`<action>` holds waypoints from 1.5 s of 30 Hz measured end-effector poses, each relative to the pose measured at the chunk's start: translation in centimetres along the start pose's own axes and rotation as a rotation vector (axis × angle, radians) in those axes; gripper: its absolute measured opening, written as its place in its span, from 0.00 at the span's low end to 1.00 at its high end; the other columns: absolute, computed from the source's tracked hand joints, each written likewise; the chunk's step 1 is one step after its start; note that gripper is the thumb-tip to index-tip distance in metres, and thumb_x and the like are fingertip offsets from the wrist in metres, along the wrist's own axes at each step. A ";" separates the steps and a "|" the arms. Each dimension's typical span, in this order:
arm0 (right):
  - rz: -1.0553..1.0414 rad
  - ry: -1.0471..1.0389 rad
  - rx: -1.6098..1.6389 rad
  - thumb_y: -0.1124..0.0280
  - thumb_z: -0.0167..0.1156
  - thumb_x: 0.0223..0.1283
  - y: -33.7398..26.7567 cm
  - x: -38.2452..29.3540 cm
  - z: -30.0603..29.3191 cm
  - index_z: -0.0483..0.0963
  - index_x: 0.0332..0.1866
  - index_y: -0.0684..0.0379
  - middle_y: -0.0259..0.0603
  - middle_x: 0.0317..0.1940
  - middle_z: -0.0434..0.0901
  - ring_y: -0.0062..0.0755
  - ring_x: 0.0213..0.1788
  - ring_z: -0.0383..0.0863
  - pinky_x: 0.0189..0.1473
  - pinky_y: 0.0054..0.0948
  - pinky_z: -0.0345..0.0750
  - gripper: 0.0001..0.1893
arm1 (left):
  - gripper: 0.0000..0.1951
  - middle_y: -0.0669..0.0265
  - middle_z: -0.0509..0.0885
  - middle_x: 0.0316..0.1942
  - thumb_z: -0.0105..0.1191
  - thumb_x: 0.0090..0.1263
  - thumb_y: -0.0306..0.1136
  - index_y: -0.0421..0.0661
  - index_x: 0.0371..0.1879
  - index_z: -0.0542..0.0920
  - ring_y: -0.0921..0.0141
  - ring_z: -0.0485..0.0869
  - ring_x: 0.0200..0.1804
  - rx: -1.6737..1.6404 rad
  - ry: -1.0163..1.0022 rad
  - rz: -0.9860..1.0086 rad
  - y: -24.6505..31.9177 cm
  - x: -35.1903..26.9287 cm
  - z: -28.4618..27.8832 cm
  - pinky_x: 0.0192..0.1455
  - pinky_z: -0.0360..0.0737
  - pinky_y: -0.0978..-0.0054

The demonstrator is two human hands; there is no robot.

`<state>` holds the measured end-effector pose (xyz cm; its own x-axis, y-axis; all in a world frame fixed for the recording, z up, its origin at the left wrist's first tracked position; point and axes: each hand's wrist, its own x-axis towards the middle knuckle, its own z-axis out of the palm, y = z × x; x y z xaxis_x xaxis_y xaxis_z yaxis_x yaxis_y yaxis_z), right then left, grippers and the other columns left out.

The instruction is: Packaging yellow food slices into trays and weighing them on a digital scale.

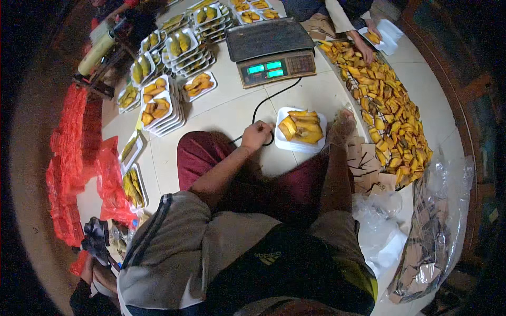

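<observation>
A white foam tray point(280, 138) lies on the tiled floor before my knees, on what looks like a stack of such trays. It bears thick yellow-orange pieces of fruit point(302, 127). To its left is my left hand point(257, 135), fingers curled, beside a loop of black cable point(255, 112); whether it grips anything is unclear. My right hand point(343, 123) is at the tray's right, near the edge of a long rack point(352, 93) spread with cut yellow fruit point(385, 106). Its fingers are blurred, so their hold cannot be made out.
Ahead stands a weighing scale point(270, 49) with lit displays. Stacked filled trays point(184, 51) and a wrapping-film roll point(96, 53) are front left. Red net bags point(69, 158) lie left, cardboard pieces point(367, 160) right. A co-worker's hand point(364, 51) touches the fruit; another person's arm point(103, 276) is lower left.
</observation>
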<state>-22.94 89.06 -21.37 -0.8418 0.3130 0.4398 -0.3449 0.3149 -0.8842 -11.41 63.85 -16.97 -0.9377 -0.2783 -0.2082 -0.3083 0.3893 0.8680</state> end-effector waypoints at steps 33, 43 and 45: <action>-0.041 -0.005 -0.548 0.69 0.47 0.54 1.4 -1.3 2.2 0.65 0.33 0.63 0.42 0.23 0.70 0.33 0.25 0.70 0.30 0.27 0.68 0.08 | 0.12 0.49 0.72 0.32 0.40 0.60 0.22 0.39 0.40 0.56 0.62 0.79 0.24 -0.696 -0.153 -0.178 2.4 2.8 -2.7 0.20 0.80 0.72; 0.697 0.089 0.596 0.51 0.41 0.57 4.4 -0.3 0.8 0.66 0.24 0.54 0.28 0.16 0.64 0.22 0.20 0.63 0.25 0.21 0.63 0.18 | 0.17 0.49 0.68 0.32 0.39 0.54 0.17 0.41 0.41 0.51 0.62 0.78 0.24 -0.810 0.379 -0.101 3.4 16.1 -8.4 0.20 0.80 0.70; 0.237 -0.272 -0.460 0.55 0.43 0.56 9.7 0.4 -1.3 0.65 0.45 0.61 0.40 0.36 0.73 0.37 0.39 0.72 0.40 0.32 0.70 0.20 | 0.17 0.50 0.68 0.32 0.39 0.54 0.17 0.42 0.40 0.51 0.62 0.78 0.23 -0.830 0.382 -0.101 3.7 18.7 -7.8 0.20 0.80 0.69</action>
<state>-26.08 93.37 -29.53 -0.9712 0.2007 0.1283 0.0307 0.6397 -0.7681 -28.87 53.24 -14.19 -0.7503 -0.6054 -0.2657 -0.0330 -0.3671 0.9296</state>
